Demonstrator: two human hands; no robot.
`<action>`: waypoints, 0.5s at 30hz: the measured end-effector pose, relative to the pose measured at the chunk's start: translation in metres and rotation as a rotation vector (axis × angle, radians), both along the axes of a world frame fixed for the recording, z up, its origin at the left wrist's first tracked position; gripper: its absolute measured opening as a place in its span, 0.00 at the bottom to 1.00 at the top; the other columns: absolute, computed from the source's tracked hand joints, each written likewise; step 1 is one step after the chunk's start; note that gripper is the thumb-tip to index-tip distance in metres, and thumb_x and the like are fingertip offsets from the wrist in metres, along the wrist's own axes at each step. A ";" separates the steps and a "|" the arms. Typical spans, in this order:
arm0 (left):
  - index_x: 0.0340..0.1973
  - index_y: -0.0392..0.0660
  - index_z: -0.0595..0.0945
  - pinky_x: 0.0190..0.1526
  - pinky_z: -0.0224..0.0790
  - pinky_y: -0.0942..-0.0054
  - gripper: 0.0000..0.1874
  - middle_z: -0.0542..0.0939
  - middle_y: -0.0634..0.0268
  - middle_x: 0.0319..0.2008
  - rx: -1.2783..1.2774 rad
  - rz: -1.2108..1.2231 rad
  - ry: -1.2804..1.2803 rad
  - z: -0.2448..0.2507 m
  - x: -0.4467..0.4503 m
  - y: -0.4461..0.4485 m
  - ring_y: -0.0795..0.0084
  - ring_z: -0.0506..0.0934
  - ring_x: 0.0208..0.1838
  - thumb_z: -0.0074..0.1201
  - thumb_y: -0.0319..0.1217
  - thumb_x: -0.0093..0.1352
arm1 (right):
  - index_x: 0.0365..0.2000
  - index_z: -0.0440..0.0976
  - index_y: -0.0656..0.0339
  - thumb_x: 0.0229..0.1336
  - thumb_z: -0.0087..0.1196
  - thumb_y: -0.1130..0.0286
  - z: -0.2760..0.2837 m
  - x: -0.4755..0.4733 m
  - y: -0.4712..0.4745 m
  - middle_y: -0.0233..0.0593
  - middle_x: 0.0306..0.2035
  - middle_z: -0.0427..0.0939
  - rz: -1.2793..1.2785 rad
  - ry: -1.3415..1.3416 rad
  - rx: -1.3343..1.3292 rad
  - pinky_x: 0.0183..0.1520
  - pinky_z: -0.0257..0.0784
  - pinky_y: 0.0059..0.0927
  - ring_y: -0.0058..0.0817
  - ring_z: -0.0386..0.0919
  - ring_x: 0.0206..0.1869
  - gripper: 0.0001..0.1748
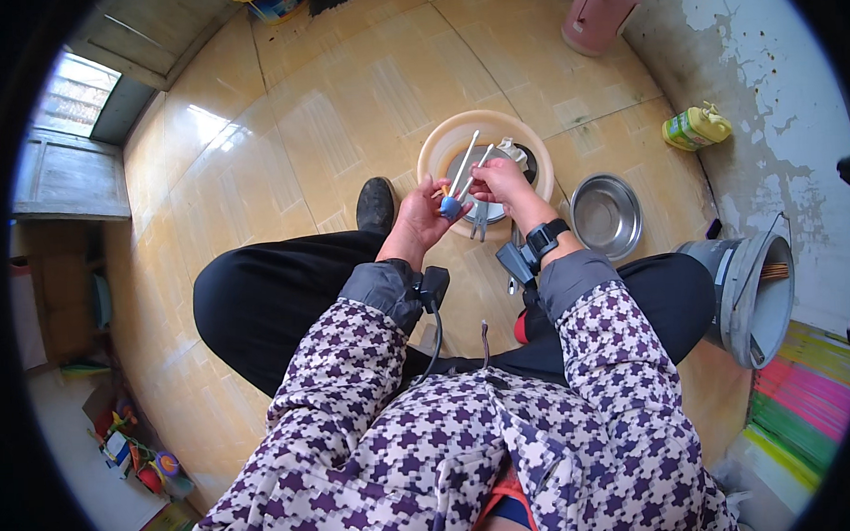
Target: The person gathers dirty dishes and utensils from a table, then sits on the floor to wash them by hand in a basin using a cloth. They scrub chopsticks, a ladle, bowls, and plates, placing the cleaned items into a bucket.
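Observation:
My left hand (422, 213) holds a small blue object (450, 208), with a thin white stick (467, 159) rising beside it. A small orange piece (445, 190) shows at my left fingers. My right hand (504, 182) pinches a second white stick (479, 167), whose lower end reaches towards the blue object. Whether either stick is fixed to that object I cannot tell. Both hands are over a peach plastic basin (431, 144). In it are a whitish cloth (512, 151) and a dark round item (531, 165). A grey two-pronged utensil (479, 221) lies at its near rim.
To the right of the basin stands a metal bowl (606, 215). A tilted grey bucket (739, 300) holding thin brown sticks is by my right knee. Along the wall are a yellow-green bottle (695, 127) and a pink thermos flask (600, 17). Colourful items (133, 451) lie at the left.

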State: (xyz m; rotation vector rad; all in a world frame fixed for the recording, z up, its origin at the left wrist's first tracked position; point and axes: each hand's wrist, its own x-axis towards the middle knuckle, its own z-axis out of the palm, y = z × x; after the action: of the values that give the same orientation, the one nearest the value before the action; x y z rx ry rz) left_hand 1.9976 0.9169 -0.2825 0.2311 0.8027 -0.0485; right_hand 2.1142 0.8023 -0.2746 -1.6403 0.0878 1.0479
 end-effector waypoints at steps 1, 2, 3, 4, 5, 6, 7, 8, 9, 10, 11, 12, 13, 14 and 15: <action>0.43 0.43 0.72 0.44 0.73 0.63 0.11 0.73 0.55 0.39 0.102 -0.086 -0.036 0.002 -0.001 -0.001 0.63 0.74 0.40 0.44 0.34 0.69 | 0.32 0.72 0.62 0.57 0.53 0.67 -0.001 0.002 0.000 0.33 0.25 0.76 0.025 0.007 0.010 0.27 0.74 0.18 0.20 0.76 0.24 0.08; 0.43 0.43 0.72 0.42 0.73 0.65 0.11 0.74 0.56 0.38 0.190 -0.159 -0.048 0.002 0.000 -0.003 0.64 0.75 0.39 0.46 0.34 0.68 | 0.32 0.72 0.62 0.57 0.53 0.66 -0.003 0.003 -0.001 0.33 0.25 0.76 0.033 -0.002 0.005 0.26 0.74 0.18 0.20 0.76 0.23 0.08; 0.43 0.43 0.72 0.40 0.73 0.67 0.12 0.74 0.57 0.38 0.281 -0.222 -0.094 0.002 0.000 -0.005 0.66 0.75 0.37 0.49 0.35 0.67 | 0.31 0.72 0.62 0.57 0.53 0.66 -0.006 0.005 -0.002 0.33 0.25 0.77 0.049 -0.011 0.022 0.25 0.74 0.17 0.19 0.76 0.22 0.09; 0.41 0.42 0.71 0.35 0.71 0.71 0.13 0.76 0.59 0.35 0.323 -0.289 -0.108 0.002 0.001 -0.006 0.69 0.75 0.34 0.52 0.35 0.65 | 0.29 0.73 0.63 0.57 0.53 0.65 -0.009 0.008 -0.002 0.35 0.23 0.77 0.024 0.006 0.030 0.24 0.73 0.18 0.19 0.76 0.21 0.10; 0.41 0.43 0.71 0.35 0.71 0.71 0.12 0.76 0.60 0.35 0.298 -0.254 -0.093 0.001 0.000 -0.011 0.70 0.75 0.33 0.52 0.34 0.65 | 0.28 0.74 0.63 0.56 0.53 0.63 -0.011 0.013 -0.008 0.37 0.25 0.78 0.013 -0.141 -0.140 0.26 0.73 0.22 0.22 0.77 0.23 0.12; 0.41 0.43 0.71 0.34 0.70 0.72 0.12 0.77 0.60 0.34 0.291 -0.219 -0.089 0.001 0.001 -0.010 0.70 0.74 0.32 0.51 0.34 0.66 | 0.27 0.76 0.64 0.55 0.53 0.61 -0.015 0.024 -0.010 0.40 0.26 0.79 0.019 -0.277 -0.244 0.28 0.74 0.26 0.25 0.78 0.24 0.14; 0.40 0.43 0.71 0.34 0.70 0.72 0.11 0.77 0.61 0.34 0.285 -0.183 -0.086 0.000 0.002 -0.011 0.71 0.74 0.32 0.51 0.33 0.66 | 0.26 0.77 0.65 0.54 0.53 0.59 -0.019 0.035 -0.015 0.43 0.28 0.79 0.020 -0.408 -0.345 0.30 0.74 0.30 0.27 0.79 0.25 0.17; 0.40 0.44 0.71 0.35 0.70 0.71 0.11 0.77 0.62 0.34 0.279 -0.149 -0.073 0.001 0.002 -0.011 0.72 0.74 0.31 0.49 0.35 0.67 | 0.27 0.77 0.65 0.54 0.51 0.57 -0.022 0.047 -0.021 0.44 0.29 0.79 -0.036 -0.499 -0.441 0.34 0.73 0.33 0.30 0.79 0.29 0.19; 0.41 0.44 0.72 0.35 0.70 0.71 0.11 0.77 0.62 0.35 0.306 -0.164 -0.052 0.000 0.002 -0.012 0.71 0.74 0.31 0.49 0.36 0.67 | 0.29 0.78 0.65 0.54 0.50 0.55 -0.026 0.057 -0.027 0.45 0.31 0.80 -0.113 -0.576 -0.588 0.38 0.73 0.36 0.32 0.79 0.33 0.21; 0.41 0.44 0.72 0.36 0.69 0.70 0.11 0.77 0.62 0.35 0.333 -0.179 -0.031 0.000 0.003 -0.013 0.71 0.74 0.31 0.48 0.36 0.67 | 0.32 0.78 0.65 0.54 0.50 0.56 -0.030 0.066 -0.037 0.47 0.31 0.79 -0.115 -0.555 -0.610 0.43 0.71 0.37 0.37 0.78 0.38 0.20; 0.41 0.44 0.72 0.36 0.69 0.70 0.11 0.77 0.62 0.35 0.363 -0.189 -0.012 -0.001 0.003 -0.012 0.71 0.74 0.32 0.47 0.37 0.68 | 0.33 0.78 0.65 0.54 0.50 0.56 -0.035 0.069 -0.041 0.47 0.32 0.79 -0.106 -0.498 -0.553 0.43 0.70 0.35 0.36 0.78 0.38 0.20; 0.41 0.44 0.73 0.35 0.70 0.70 0.12 0.77 0.63 0.35 0.368 -0.218 0.012 -0.001 0.003 -0.016 0.71 0.74 0.31 0.47 0.37 0.68 | 0.34 0.78 0.65 0.55 0.50 0.56 -0.039 0.070 -0.048 0.47 0.33 0.79 -0.098 -0.456 -0.516 0.43 0.70 0.34 0.36 0.78 0.38 0.20; 0.40 0.44 0.73 0.34 0.70 0.70 0.12 0.77 0.64 0.34 0.382 -0.242 0.027 -0.002 0.004 -0.017 0.71 0.75 0.31 0.48 0.38 0.68 | 0.34 0.77 0.64 0.55 0.50 0.56 -0.043 0.072 -0.049 0.47 0.33 0.79 -0.108 -0.382 -0.512 0.44 0.70 0.33 0.35 0.78 0.38 0.20; 0.40 0.44 0.74 0.33 0.70 0.70 0.13 0.77 0.65 0.34 0.394 -0.266 0.043 -0.003 0.004 -0.019 0.71 0.75 0.31 0.48 0.39 0.67 | 0.39 0.76 0.63 0.58 0.47 0.53 -0.047 0.073 -0.051 0.44 0.40 0.78 -0.091 -0.279 -0.436 0.46 0.67 0.33 0.33 0.75 0.43 0.22; 0.40 0.45 0.74 0.34 0.70 0.71 0.12 0.77 0.65 0.34 0.379 -0.257 0.047 -0.002 0.004 -0.021 0.72 0.75 0.31 0.47 0.39 0.68 | 0.41 0.75 0.61 0.59 0.44 0.51 -0.049 0.072 -0.053 0.43 0.42 0.77 -0.094 -0.226 -0.408 0.47 0.66 0.34 0.33 0.74 0.45 0.24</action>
State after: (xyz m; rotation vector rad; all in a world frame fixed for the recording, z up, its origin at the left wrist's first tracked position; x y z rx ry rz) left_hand 2.0014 0.8959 -0.2848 0.6940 0.8219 -0.1444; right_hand 2.1865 0.7497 -0.3238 -2.0918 0.2384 0.8002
